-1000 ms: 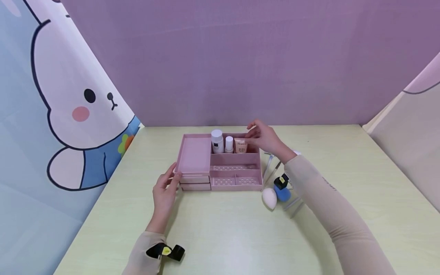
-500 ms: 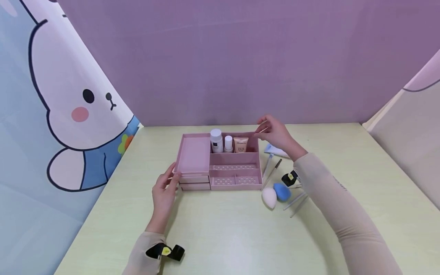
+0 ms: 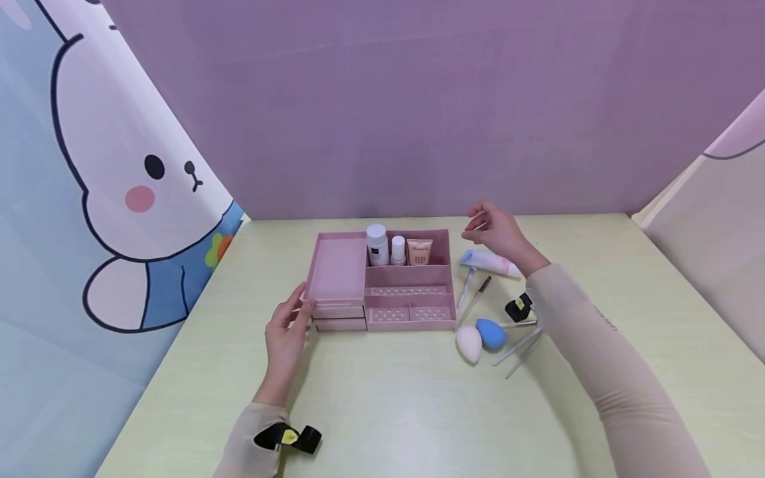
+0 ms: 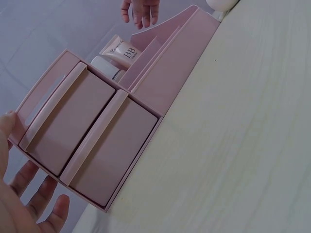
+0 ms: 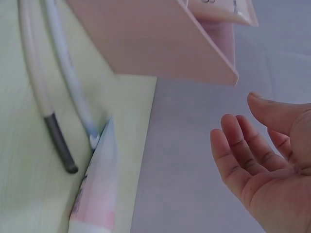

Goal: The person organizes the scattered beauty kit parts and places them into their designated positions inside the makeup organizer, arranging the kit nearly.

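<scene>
A pink makeup organizer [image 3: 408,279] stands on the table. A white-capped bottle [image 3: 378,245], a smaller white bottle [image 3: 398,251] and a BB cream tube [image 3: 420,252] stand in its back compartment. My left hand [image 3: 284,338] holds the organizer's front left corner, thumb at the front edge and fingers along the left side. Beyond the organizer's right side, my right hand [image 3: 497,232] hovers with fingers loosely bent and nothing in it, as the right wrist view shows. Below it lies a pale blue and pink tube [image 3: 490,263].
Right of the organizer lie a pink makeup sponge [image 3: 469,344], a blue sponge [image 3: 492,334], a dark-tipped brush [image 3: 474,303] and several slim pale sticks [image 3: 517,346]. Two drawers [image 4: 107,145] show in the organizer's front. A purple backdrop [image 3: 418,113] rises behind the table.
My right hand has moved right, from beside the BB cream tube to past the organizer, uncovering the pale blue and pink tube. The left hand stays at the corner.
</scene>
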The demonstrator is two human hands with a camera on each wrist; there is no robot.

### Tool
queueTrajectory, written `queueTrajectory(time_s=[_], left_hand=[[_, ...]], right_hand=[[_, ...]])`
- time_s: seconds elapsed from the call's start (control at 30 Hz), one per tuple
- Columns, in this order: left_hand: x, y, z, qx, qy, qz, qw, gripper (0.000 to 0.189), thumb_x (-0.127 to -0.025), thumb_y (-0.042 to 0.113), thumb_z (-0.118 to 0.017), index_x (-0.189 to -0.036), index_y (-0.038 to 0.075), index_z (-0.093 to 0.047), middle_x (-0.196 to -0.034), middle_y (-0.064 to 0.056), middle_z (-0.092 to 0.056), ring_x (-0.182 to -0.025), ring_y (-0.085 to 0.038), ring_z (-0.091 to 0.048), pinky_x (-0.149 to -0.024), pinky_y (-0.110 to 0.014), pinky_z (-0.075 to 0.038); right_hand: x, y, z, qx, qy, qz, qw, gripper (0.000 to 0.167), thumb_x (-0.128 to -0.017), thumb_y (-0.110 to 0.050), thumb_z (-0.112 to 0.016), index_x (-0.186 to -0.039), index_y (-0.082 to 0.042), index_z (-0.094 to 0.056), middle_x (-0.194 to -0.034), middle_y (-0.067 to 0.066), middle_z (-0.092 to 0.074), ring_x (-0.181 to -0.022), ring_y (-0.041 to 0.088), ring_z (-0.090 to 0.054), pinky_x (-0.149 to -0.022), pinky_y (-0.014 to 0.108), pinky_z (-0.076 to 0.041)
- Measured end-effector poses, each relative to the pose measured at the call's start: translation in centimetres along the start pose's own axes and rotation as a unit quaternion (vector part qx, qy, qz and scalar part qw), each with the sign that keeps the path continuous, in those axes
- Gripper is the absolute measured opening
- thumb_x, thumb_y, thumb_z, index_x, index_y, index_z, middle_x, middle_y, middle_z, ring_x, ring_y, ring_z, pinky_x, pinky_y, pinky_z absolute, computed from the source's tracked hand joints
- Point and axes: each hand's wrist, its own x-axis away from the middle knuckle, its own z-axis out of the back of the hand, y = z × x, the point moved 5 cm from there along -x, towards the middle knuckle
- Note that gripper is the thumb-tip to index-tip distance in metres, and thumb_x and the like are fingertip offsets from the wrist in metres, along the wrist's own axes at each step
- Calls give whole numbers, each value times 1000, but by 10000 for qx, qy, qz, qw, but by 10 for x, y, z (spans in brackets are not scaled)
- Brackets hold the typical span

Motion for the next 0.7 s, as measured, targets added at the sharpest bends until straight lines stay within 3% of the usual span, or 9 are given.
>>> queueTrajectory(time_s=[0.2, 0.43, 0.7], left_hand=[[3, 10, 0, -53, -33, 31, 10000, 38, -97, 4, -63, -135, 4, -61, -94, 6, -56, -80, 0, -57, -68, -21, -57], [0, -1, 1, -16, 0, 37, 10000, 37, -98, 13, -65, -135, 12, -64, -95, 6, -57, -85, -1, -58, -68, -17, -55], [-1, -4, 1, -59, -8, -109, 9999, 37, -98, 14, -65, -135, 11, -63, -94, 4, -58, -83, -2, -58, -68, -17, -55]], right_hand=[[-2, 15, 5, 166, -6, -146, 9998, 33, -91, -3, -70, -116, 2, -49, -101, 21, -64, -80, 14, -61, -70, 26, -55], [-3, 32, 7, 342, -108, -321, 9988, 31, -90, -3, -71, -113, 3, -52, -102, 21, -64, -81, 18, -61, -68, 22, -54], [-2, 53, 8, 696, -312, -477, 9959, 32, -91, -3, -70, -117, 8, -55, -101, 21, -66, -81, 20, -61, -67, 22, -51]])
